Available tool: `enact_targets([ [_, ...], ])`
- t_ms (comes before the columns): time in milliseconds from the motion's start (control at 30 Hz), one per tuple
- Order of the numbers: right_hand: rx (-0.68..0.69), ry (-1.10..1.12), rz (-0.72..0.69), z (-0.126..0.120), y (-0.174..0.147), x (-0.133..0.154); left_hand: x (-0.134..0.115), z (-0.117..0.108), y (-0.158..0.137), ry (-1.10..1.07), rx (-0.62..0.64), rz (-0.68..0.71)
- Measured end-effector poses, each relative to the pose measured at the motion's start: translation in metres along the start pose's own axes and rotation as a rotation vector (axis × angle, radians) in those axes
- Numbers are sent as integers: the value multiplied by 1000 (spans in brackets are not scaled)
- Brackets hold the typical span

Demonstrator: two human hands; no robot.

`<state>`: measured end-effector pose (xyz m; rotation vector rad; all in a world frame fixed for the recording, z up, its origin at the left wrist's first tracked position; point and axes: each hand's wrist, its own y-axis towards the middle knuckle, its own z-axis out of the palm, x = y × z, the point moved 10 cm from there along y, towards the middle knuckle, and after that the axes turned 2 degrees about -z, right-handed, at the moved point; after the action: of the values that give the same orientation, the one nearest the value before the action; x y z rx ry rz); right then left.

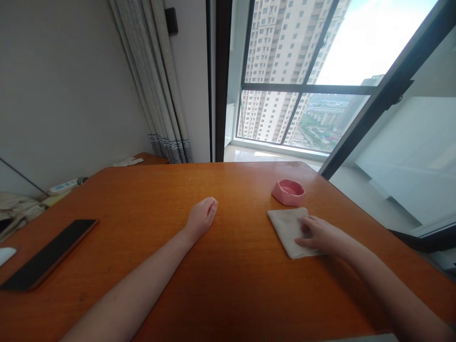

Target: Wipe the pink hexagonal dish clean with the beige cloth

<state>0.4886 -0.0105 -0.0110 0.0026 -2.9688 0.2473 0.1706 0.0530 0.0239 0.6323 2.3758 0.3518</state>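
A pale cloth [287, 230], seemingly folded into a rough square, is laid flat on the right-hand part of the wooden table [221, 294], just on the near side of a pink dish [289, 192] with faceted walls. The right hand [317, 235] is placed at the cloth's right side, palm down, with the forearm brought in from the lower right; that placement is judged natural, since the cloth lies on that arm's own side. Its fingers are curved and the thumb is parted from them, a gap being visible between; slight blur is noted, and whether the fabric is pressed or merely touched cannot be told. The left hand [202, 216] is set near the middle of the table, well apart from the cloth, with the fingers curled into a loose fist; no object is seen protruding from it, and its inside is hidden. It is presumably rested there so that the cloth is not obstructed. The dish is stood upright, probably for stability on its broad base. A dark-topped slab [53, 254] is placed at the far left, out of both hands' way.
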Motion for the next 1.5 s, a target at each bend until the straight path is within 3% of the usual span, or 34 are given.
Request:
enact_targets([
  [67,84,2,54,2,-2,-36,-2,6,0,-10,43,9],
  [133,155,7,62,2,-1,-53,-5,12,0,-37,86,30],
  [200,217,-17,81,-1,0,-53,-11,20,-1,-77,160,73],
  [267,196,-86,111,-14,3,-38,-17,30,-4,-107,259,128],
  [333,1,-160,81,-39,8,1,-20,37,-6,-111,334,161],
  [400,-301,-90,-123,-62,10,68,-21,41,-7,-95,357,178],
  [433,-382,16,-244,-64,10,104,-22,42,-7,-82,358,186],
  [533,-374,362,-564,-36,17,196,-25,44,-9,-48,356,224],
  [633,-254,503,-697,4,32,249,-26,46,-12,-60,350,244],
  [767,-272,603,-705,20,42,254,-27,50,-15,-63,361,245],
  [900,-251,610,-756,19,41,248,-28,51,-16,-46,346,229],
  [1500,-267,584,-755,19,41,249,-26,52,-16,-64,332,202],
])
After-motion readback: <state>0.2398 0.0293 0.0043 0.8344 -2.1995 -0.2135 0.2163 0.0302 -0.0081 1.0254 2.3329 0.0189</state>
